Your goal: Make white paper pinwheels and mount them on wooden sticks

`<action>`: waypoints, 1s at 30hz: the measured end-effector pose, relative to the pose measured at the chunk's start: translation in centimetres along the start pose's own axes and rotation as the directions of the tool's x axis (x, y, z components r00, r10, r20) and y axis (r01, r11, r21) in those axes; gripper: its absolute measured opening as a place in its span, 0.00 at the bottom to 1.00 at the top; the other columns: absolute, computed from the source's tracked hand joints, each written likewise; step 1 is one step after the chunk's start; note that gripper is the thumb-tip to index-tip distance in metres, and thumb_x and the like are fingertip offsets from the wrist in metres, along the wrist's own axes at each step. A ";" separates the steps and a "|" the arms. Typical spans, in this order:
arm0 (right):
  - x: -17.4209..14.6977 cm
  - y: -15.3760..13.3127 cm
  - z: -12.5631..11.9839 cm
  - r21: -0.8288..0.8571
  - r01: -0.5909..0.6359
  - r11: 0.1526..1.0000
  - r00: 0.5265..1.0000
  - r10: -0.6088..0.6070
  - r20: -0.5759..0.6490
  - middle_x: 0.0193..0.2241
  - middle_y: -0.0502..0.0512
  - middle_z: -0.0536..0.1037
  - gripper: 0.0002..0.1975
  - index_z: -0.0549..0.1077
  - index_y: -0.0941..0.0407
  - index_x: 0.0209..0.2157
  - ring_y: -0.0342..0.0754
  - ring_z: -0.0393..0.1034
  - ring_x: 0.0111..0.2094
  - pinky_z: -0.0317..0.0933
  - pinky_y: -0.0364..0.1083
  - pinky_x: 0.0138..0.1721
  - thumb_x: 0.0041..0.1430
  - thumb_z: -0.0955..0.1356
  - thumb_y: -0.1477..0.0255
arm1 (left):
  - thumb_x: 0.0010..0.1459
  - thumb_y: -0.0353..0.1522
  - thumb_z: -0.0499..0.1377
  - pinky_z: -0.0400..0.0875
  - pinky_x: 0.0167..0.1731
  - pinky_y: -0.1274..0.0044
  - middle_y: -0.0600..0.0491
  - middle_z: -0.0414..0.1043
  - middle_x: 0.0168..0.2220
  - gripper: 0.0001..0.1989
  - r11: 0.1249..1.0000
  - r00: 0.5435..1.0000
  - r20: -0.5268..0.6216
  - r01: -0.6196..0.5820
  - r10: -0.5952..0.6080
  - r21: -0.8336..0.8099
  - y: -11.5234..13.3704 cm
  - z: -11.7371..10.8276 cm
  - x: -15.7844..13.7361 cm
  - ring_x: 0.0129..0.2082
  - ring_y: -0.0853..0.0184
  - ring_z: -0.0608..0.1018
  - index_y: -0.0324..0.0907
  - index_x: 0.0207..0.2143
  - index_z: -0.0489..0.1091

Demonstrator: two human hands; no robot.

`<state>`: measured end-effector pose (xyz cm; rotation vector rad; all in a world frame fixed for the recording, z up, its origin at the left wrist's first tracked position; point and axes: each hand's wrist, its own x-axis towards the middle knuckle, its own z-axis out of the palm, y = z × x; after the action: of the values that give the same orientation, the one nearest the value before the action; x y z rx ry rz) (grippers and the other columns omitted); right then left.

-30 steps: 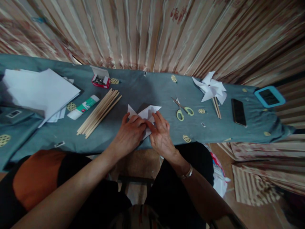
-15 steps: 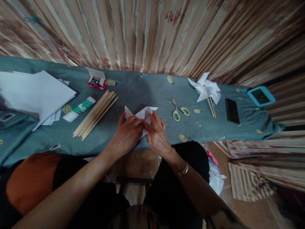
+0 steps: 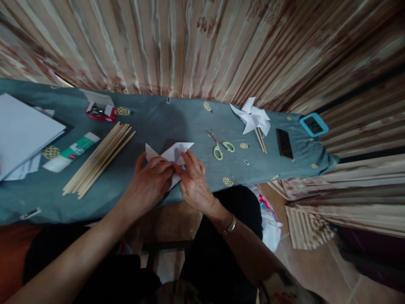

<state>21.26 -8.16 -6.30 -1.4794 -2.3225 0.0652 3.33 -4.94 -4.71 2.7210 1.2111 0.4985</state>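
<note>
Between the left hand (image 3: 148,185) and the right hand (image 3: 196,185), the folded paper (image 3: 173,153) is plain white. Beneath both spreads a grey-blue cloth (image 3: 190,120) printed with yellow, dark-spotted pineapples. Left of the left hand: pale wood-toned sticks (image 3: 99,161), a white-and-green glue tube (image 3: 72,153), a red box (image 3: 107,117), white sheets (image 3: 25,131). Right of the right hand: scissors (image 3: 218,142) with light-green handles, a white pinwheel (image 3: 246,117), a black phone (image 3: 284,144) — and, farthest, a bright-blue-framed device (image 3: 326,126). Beyond the hands, the beige-brown curtain (image 3: 171,50) carries reddish motifs.
</note>
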 end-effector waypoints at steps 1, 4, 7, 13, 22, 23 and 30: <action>0.0 0.0 0.0 -0.009 -0.001 1.000 1.000 0.001 0.003 0.66 0.68 0.58 0.23 0.67 0.59 0.61 0.61 0.41 0.71 0.52 0.60 0.63 0.66 0.59 0.76 | 0.63 0.27 0.54 0.54 0.61 0.47 0.47 0.78 0.47 0.13 1.000 1.000 0.001 0.001 -0.001 -0.006 0.0 0.0 0.0 0.52 0.51 0.74 0.47 0.44 0.75; 0.0 -0.2 -0.1 -0.042 -0.023 0.999 0.999 0.024 0.022 0.66 0.66 0.59 0.22 0.68 0.59 0.60 0.60 0.41 0.71 0.52 0.59 0.64 0.66 0.59 0.75 | 0.62 0.27 0.53 0.54 0.61 0.46 0.47 0.78 0.46 0.14 0.999 1.000 -0.009 0.011 -0.011 -0.047 -0.1 -0.1 0.0 0.53 0.49 0.75 0.49 0.43 0.76; 0.2 -0.4 -0.3 -0.065 -0.038 0.997 0.998 0.041 0.047 0.66 0.64 0.60 0.22 0.68 0.59 0.59 0.60 0.42 0.71 0.50 0.56 0.65 0.65 0.61 0.75 | 0.62 0.27 0.53 0.53 0.60 0.45 0.46 0.78 0.46 0.14 0.997 1.000 -0.023 0.007 -0.009 -0.071 -0.1 -0.2 0.0 0.53 0.48 0.75 0.48 0.43 0.76; 0.9 -0.4 -0.1 -0.079 -0.043 0.996 0.996 0.048 0.069 0.67 0.62 0.61 0.19 0.72 0.59 0.55 0.59 0.39 0.72 0.50 0.56 0.66 0.64 0.62 0.75 | 0.64 0.27 0.51 0.52 0.61 0.45 0.46 0.77 0.49 0.14 0.999 1.000 -0.002 -0.006 0.006 -0.045 -0.2 -0.4 -0.2 0.54 0.49 0.73 0.43 0.44 0.75; 1.0 -0.3 -0.1 -0.088 -0.026 0.996 0.998 0.031 0.058 0.66 0.61 0.63 0.18 0.73 0.59 0.54 0.57 0.39 0.72 0.50 0.55 0.66 0.65 0.61 0.75 | 0.63 0.28 0.51 0.54 0.60 0.46 0.49 0.79 0.47 0.14 0.997 0.998 -0.057 -0.008 0.004 -0.078 -0.7 0.2 -0.1 0.52 0.49 0.74 0.46 0.41 0.75; 0.9 -0.3 0.0 -0.081 -0.027 0.996 0.998 0.032 0.055 0.66 0.62 0.63 0.19 0.73 0.59 0.54 0.57 0.39 0.72 0.50 0.55 0.66 0.65 0.61 0.75 | 0.63 0.28 0.51 0.55 0.60 0.46 0.48 0.79 0.47 0.13 0.998 0.999 -0.051 -0.016 0.012 -0.063 -0.7 0.2 0.0 0.52 0.49 0.75 0.46 0.41 0.75; 0.3 -0.2 0.9 0.003 -0.021 1.000 0.999 0.021 -0.033 0.65 0.66 0.63 0.21 0.72 0.61 0.56 0.57 0.40 0.72 0.52 0.59 0.64 0.66 0.58 0.78 | 0.63 0.27 0.53 0.56 0.59 0.44 0.45 0.78 0.48 0.13 1.000 0.999 0.027 -0.022 0.022 -0.020 -0.2 -0.5 0.0 0.54 0.48 0.74 0.46 0.44 0.76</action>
<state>20.65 -7.80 -7.02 -1.4922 -2.2804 0.0488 3.03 -4.80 -4.33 2.7182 1.1645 0.4726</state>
